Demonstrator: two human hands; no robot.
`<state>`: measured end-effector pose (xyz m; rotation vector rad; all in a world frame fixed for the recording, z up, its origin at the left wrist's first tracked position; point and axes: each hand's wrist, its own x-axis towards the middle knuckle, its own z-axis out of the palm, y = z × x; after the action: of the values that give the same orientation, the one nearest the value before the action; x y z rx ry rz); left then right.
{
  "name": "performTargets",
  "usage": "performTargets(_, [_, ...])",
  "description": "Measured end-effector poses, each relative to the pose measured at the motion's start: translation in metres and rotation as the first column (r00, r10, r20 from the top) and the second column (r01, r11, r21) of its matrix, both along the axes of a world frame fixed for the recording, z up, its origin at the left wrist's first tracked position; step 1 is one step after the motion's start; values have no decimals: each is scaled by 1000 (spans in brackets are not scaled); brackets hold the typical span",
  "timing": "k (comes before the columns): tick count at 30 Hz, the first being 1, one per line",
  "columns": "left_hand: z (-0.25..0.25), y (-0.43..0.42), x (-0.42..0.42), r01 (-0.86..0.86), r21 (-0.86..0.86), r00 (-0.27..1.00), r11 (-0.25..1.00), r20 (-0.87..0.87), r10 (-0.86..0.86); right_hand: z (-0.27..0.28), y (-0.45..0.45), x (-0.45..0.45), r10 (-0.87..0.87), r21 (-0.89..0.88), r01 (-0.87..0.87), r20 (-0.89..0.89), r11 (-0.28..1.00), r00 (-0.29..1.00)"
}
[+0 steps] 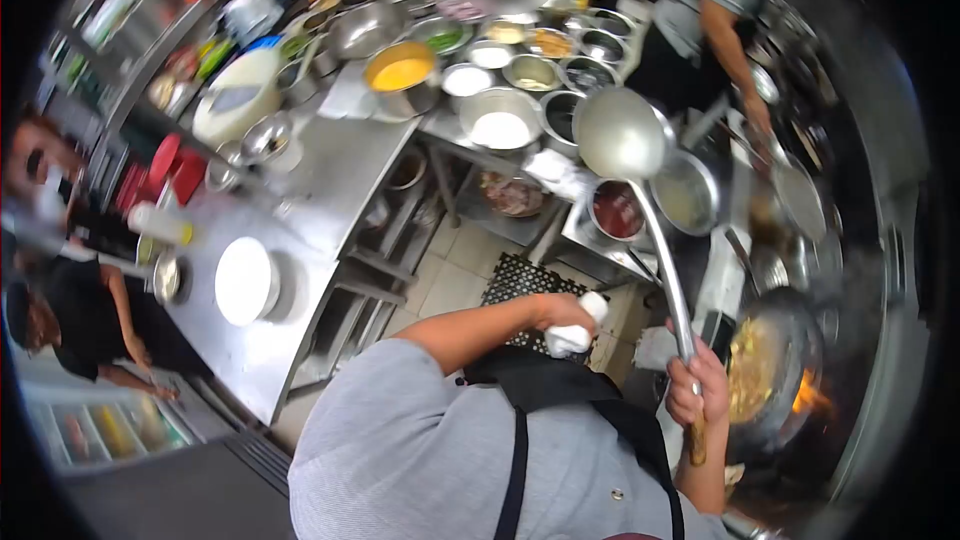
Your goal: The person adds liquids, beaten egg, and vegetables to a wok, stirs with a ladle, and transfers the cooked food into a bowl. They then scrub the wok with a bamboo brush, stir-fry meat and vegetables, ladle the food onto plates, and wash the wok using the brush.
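Gripping the ladle near the lower end of its long handle, the right hand has its fingers wrapped round the shaft, and the wooden tip sticks out below the fist. From there the metal shaft runs up and forward, so the ladle's bowl is well apart from both hands, seen above a metal pot of red liquid. Clenched round a bunched white cloth, the left hand is near the body, left of the ladle's shaft and apart from it. Just right of the right hand stands a dark wok holding chopped food, with a flame showing at its far right edge. Ahead, filled bowls crowd the metal worktop. Beyond the wok, a co-worker's hand reaches down among the pans.
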<state>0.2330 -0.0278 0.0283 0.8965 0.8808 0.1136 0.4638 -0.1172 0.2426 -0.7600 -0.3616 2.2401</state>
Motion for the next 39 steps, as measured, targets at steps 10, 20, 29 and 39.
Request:
performTargets(10, [-26,-75,-252,-680,-21,733,733,-48,679,23,243,-310,144,351,-548,731,759,667])
performTargets(20, [-8,-105,-296,-754,-109,646,648,59,761,11,286,-382,111,198,-713,925,673,362])
performTargets(29, [-1,-87,-310,-781,-134,605,610,80,792,9,306,-367,445,-15,-531,566,847,694])
performTargets(39, [-13,-88,-316,-828,-238,490,508,133,862,6,287,-340,455,-146,-437,135,888,880])
